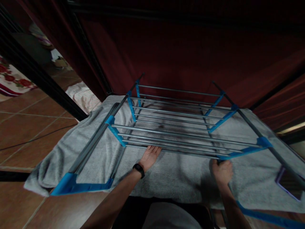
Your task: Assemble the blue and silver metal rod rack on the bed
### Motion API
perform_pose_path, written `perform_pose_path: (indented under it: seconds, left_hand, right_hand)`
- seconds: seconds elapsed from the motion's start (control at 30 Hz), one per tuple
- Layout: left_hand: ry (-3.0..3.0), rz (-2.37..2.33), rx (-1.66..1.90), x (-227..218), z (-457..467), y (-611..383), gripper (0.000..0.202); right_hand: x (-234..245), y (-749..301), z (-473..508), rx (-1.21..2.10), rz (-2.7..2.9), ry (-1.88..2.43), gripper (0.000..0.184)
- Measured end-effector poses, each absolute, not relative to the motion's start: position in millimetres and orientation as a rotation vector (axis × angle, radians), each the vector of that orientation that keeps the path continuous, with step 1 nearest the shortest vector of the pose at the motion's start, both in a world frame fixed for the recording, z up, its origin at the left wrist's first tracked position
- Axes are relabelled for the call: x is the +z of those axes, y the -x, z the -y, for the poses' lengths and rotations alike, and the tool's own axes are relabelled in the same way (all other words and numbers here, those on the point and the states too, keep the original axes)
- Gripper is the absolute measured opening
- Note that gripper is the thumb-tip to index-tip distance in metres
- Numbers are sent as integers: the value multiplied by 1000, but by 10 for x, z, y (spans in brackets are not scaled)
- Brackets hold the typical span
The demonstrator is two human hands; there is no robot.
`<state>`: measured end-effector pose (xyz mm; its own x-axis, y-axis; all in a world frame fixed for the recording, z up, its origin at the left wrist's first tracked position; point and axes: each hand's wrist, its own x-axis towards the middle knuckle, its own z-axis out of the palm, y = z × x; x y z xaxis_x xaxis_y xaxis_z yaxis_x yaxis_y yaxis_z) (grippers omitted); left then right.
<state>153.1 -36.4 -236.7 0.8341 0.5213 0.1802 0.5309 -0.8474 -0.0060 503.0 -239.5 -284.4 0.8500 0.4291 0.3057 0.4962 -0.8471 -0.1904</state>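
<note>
A clothes drying rack [166, 131] of grey metal tubes and blue plastic joints lies on a grey blanket [152, 178]. My left hand [149, 156], with a black band on the wrist, has its fingers over the nearest crossbar, closed on it, with the thumb hidden. To the right, my right hand [222, 172] is wrapped round the rack close to a blue corner joint [225, 157]. A blue foot piece [83, 187] juts out at the rack's near left, and another blue piece [269, 218] shows at the lower right.
A dark red panel [176, 57] stands behind the rack. A purple-edged phone or tablet [289, 184] lies on the blanket at right. Brown floor tiles [21, 127] with a thin cable [47, 136] extend left, near a striped cloth [83, 97].
</note>
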Motion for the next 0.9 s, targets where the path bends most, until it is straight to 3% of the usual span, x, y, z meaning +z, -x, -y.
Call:
perform_pose_path:
  seconds: [0.63,0.9]
  left_hand:
    - [2940,879,-256,-2389,368,-1518,34]
    - [2922,800,-515,-2514,281,-1476,34]
  right_hand:
    - [-2820,-4970,2398,-369,738,2657,46]
    - [-2658,-4880,2308,-271,685,2669,40]
